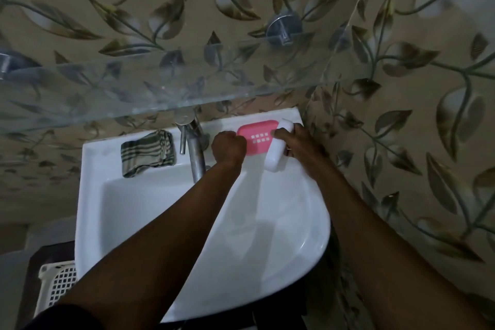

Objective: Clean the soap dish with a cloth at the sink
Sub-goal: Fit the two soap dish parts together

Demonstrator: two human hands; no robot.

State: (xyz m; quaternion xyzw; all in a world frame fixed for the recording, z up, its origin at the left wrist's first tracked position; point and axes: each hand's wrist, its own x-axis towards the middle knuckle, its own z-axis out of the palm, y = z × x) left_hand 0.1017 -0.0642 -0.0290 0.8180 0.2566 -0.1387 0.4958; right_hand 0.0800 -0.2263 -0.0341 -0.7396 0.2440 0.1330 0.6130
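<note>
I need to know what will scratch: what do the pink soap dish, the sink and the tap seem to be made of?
The pink soap dish looks like moulded plastic, matte, with square drain holes. The sink looks like glazed white ceramic: smooth, with soft glossy highlights along the rim. The tap looks like metal with a dull silvery finish; which metal cannot be told in this dim light.

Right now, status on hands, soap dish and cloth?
Left hand fisted at pink soap dish. Right hand gripping white soap bar. Striped cloth untouched, left of tap. Nothing in the way.
</note>
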